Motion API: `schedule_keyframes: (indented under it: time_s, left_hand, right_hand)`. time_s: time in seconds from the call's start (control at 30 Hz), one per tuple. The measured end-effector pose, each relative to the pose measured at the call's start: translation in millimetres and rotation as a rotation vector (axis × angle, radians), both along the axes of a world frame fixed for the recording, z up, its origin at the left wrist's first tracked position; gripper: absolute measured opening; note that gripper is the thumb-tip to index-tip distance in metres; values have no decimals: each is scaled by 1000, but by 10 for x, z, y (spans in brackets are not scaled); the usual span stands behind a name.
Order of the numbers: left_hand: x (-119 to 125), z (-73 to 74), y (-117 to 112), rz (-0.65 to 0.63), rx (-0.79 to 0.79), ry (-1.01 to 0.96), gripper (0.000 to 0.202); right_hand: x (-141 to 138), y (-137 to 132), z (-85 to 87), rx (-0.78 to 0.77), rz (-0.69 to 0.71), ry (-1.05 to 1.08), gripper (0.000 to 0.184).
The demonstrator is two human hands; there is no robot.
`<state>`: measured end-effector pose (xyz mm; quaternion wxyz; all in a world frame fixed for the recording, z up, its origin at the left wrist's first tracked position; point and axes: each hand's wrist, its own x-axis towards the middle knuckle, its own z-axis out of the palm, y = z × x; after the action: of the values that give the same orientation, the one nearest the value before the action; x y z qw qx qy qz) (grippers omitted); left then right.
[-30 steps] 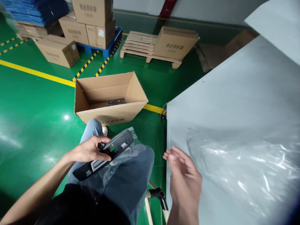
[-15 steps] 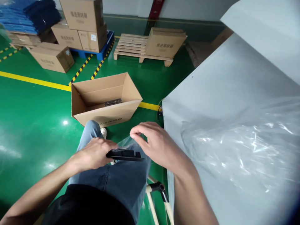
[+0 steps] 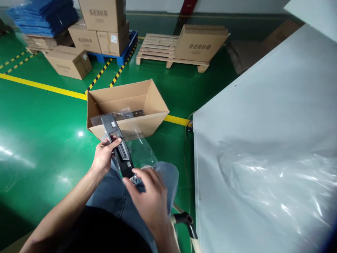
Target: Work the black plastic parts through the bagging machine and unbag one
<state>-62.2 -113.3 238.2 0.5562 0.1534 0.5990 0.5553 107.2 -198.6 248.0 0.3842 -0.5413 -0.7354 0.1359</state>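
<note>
A long black plastic panel with small switches and labels is held upright over my lap, inside a clear plastic bag. My left hand is closed around the panel's middle. My right hand sits at the panel's lower end, its fingers curled on the bag's edge there. Just beyond, an open cardboard box stands on the green floor with a dark part lying inside it.
A grey-white table fills the right side, with a heap of clear plastic bags on it. Stacked cartons and a wooden pallet with a carton stand at the back. A stool frame sticks out by my knee.
The panel has turned from lying flat across my lap to standing upright, lengthwise toward the box. My right hand came from the table's edge to the panel's lower end and the bag.
</note>
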Motion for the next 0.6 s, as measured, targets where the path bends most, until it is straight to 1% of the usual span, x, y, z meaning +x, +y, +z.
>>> schedule_keyframes:
  time_s: [0.03,0.1,0.13,0.2,0.37,0.47,0.6]
  left_hand:
    - [19,-23,-10,21,-8,-21,61]
    - [49,-67,-28,35,-11,-48,62]
    - [61,-88,-33,33,-11,-50,61]
    - [84,-126,-33,38,-10,-42,58]
    - [147,-166,29,122,-7,-92,52]
    - [164,-157,92,190,-29,-105,52]
    - [143,-174,173,226,-24,-148,55]
  right_hand:
    - [-95,-62,-126,-9,12,-60,20]
    - [-225,-155,-320,-6,9,-170,13]
    - [-260,-187,-390,5,7,-211,11]
    - [-282,-230,-489,44,8,-254,18]
    - [-245,-260,-640,195,61,-235,32]
    - [-225,-254,-712,227,49,-178,40]
    - [-207,-239,-768,251,64,-115,50]
